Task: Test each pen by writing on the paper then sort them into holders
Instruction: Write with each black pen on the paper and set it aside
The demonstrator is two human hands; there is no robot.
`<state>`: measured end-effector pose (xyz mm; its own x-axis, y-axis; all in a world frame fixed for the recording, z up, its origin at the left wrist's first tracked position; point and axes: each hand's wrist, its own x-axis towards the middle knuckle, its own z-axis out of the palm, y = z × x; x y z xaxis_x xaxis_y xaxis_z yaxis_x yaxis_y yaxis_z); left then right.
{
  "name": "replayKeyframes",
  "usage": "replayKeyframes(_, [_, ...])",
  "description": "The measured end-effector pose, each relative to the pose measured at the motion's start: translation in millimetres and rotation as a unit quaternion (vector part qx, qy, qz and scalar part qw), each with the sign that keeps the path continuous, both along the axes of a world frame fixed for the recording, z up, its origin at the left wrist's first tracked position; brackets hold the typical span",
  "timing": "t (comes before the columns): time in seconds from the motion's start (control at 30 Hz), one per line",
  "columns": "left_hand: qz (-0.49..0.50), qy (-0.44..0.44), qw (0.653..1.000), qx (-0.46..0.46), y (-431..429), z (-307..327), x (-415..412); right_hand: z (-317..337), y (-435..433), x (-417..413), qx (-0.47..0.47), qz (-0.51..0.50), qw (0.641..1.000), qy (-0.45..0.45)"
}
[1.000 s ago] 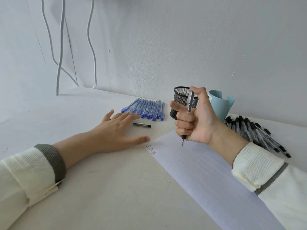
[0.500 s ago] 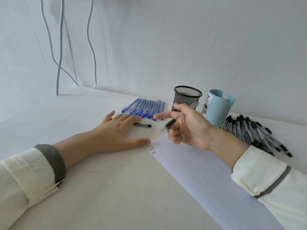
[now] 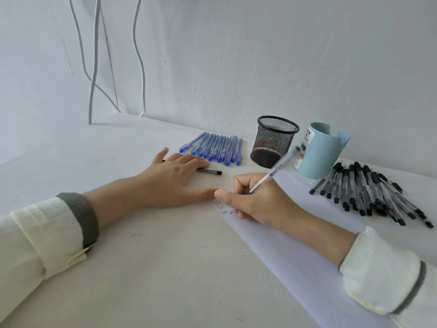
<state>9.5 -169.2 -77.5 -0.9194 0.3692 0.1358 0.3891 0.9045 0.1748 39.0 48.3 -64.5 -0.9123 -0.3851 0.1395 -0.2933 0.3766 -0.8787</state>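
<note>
My right hand (image 3: 257,200) grips a clear black pen (image 3: 274,172) in a writing hold, its tip down on the top left corner of the white paper (image 3: 295,254), beside a few short written lines (image 3: 221,207). My left hand (image 3: 172,178) lies flat on the table, fingers straight, thumb touching the paper's corner. A black pen cap (image 3: 210,171) lies just beyond its fingertips. A row of blue pens (image 3: 214,149) lies behind it. A black mesh holder (image 3: 274,140) and a light blue holder (image 3: 319,153) stand at the back. A pile of black pens (image 3: 369,191) lies at the right.
The white table (image 3: 142,268) meets a white wall close behind the holders. Thin white cables (image 3: 94,67) hang down the wall at the back left.
My right hand turned the pen from an upright fist hold into a writing grip and came down onto the paper's corner. My left hand stayed flat in place.
</note>
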Motion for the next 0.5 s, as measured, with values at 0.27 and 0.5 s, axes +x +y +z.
replayKeyframes(0.27, [0.008,-0.013,1.000,0.011,3.2,1.2,0.0,-5.1,-4.0,1.1,-0.020,0.023,1.000,0.002])
replayKeyframes(0.5, [0.009,-0.012,1.000,0.008,3.3,1.0,-0.5,-4.8,-4.9,0.5,-0.022,0.039,0.999,-0.003])
